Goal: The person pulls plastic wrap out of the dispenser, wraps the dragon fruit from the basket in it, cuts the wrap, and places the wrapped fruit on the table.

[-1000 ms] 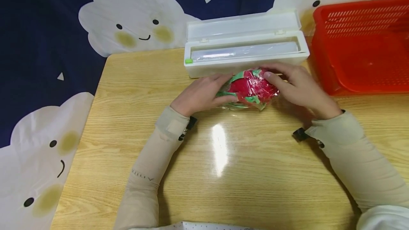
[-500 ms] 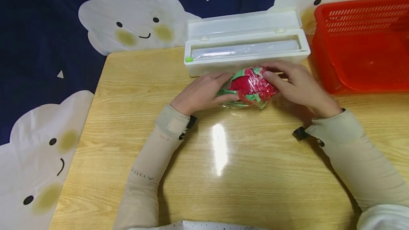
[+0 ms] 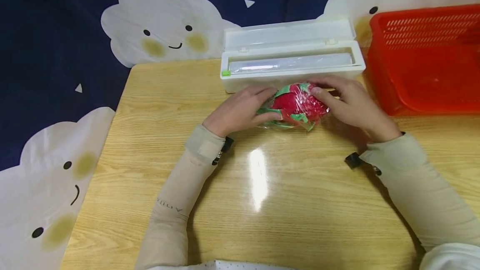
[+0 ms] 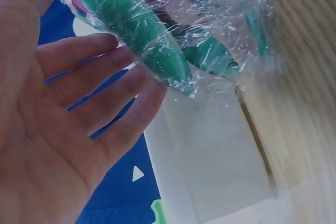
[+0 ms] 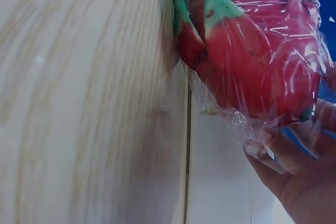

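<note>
A red dragon fruit (image 3: 290, 102) with green scale tips lies between my two hands, wrapped in clear cling film that crinkles and shines. My left hand (image 3: 241, 111) holds its left, greener end, thumb on the near side and fingers on the far side. In the left wrist view the fingers of this left hand (image 4: 89, 93) touch the film at a long green scale (image 4: 128, 27). From the right, my right hand (image 3: 346, 101) grips the other end, thumb on top. Loose film (image 5: 257, 135) bunches at the right hand's fingers in the right wrist view.
Just behind the fruit stands a long white cling film box (image 3: 292, 74), lid up, with a film roll (image 3: 290, 62) inside and a green slider (image 3: 226, 73) on its left. A red plastic basket (image 3: 393, 74) sits at the right. Beneath is a wooden table (image 3: 300, 203).
The head view has shifted slightly. Both hands keep their places on the wrapped dragon fruit, with hardly any visible movement.
</note>
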`<state>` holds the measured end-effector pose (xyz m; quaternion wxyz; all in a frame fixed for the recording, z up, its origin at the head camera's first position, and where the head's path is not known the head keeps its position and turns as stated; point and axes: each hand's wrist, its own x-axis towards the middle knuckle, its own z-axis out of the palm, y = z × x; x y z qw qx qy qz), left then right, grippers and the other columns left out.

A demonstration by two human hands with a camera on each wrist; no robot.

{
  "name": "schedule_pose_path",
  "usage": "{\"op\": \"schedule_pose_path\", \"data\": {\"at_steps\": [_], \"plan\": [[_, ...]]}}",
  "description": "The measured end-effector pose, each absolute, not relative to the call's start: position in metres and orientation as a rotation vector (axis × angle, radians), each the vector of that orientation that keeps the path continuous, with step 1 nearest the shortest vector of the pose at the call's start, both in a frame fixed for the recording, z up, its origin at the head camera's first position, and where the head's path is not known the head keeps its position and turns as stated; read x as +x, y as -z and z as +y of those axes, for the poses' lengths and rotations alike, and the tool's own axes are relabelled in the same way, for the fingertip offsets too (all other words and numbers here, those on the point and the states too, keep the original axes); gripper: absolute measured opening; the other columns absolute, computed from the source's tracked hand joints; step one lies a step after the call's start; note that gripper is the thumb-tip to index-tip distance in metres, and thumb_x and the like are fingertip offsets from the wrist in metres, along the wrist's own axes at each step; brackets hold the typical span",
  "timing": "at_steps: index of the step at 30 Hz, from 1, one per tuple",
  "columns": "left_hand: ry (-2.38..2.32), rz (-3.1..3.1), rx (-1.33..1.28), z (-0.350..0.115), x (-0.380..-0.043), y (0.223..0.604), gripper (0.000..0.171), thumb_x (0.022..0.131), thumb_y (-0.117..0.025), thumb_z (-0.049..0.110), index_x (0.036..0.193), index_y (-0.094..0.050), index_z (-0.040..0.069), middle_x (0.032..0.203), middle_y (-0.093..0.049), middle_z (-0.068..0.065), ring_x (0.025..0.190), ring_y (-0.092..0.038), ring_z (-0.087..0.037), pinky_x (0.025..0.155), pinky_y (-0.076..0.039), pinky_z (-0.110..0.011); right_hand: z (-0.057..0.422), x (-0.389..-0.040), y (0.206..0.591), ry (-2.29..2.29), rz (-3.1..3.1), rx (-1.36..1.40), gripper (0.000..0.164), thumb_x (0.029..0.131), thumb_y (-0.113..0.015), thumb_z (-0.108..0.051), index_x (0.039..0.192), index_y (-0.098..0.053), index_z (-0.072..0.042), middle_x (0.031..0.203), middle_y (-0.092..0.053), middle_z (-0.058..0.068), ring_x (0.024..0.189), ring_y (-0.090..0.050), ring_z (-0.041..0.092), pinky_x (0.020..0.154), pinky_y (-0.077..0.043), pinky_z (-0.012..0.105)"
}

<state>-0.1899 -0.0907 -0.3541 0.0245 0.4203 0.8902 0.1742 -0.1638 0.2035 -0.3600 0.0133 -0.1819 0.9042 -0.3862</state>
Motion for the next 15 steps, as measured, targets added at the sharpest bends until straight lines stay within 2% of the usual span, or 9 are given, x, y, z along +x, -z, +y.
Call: {"op": "schedule_pose_path", "data": {"at_steps": [5,8,11,15], "plan": [[-0.574,2.743,1.308,-0.09,-0.189,0.349,0.076,0.098,-0.063,0.056,0.159,-0.041,0.017,0.155,-0.054,-0.005,0.139,-0.055,-0.019,0.121,-0.044,-0.036,0.206,-0.161,0.357,1.212,2.846,-0.547,0.045,0.106,-0.056,-0.034,0.149,-0.056,-0.021,0.147,-0.06,0.008,0.121,-0.058,0.025,0.089,-0.04,-0.001],[-0.567,2.759,1.298,-0.092,-0.187,0.342,0.073,0.099,-0.062,0.056,0.159,-0.043,0.019,0.156,-0.053,-0.004,0.141,-0.054,-0.02,0.121,-0.044,-0.037,0.206,-0.16,0.353,1.202,2.882,-0.533,0.044,0.107,-0.054,-0.036,0.148,-0.058,-0.021,0.148,-0.061,0.008,0.126,-0.059,0.027,0.092,-0.039,0.0],[-0.584,2.79,1.307,-0.096,-0.181,0.332,0.068,0.099,-0.061,0.055,0.155,-0.048,0.018,0.155,-0.055,-0.004,0.141,-0.055,-0.021,0.12,-0.045,-0.038,0.206,-0.157,0.346,1.167,2.932,-0.515,0.044,0.106,-0.054,-0.038,0.146,-0.06,-0.02,0.147,-0.062,0.007,0.128,-0.06,0.03,0.103,-0.052,0.021],[-0.673,2.902,1.343,-0.105,-0.171,0.316,0.064,0.1,-0.064,0.051,0.15,-0.054,0.012,0.149,-0.061,-0.006,0.139,-0.058,-0.023,0.119,-0.047,-0.039,0.205,-0.152,0.335,1.124,2.988,-0.51,0.044,0.106,-0.056,-0.039,0.146,-0.059,-0.022,0.146,-0.063,0.008,0.127,-0.062,0.032,0.105,-0.055,0.054]]}}
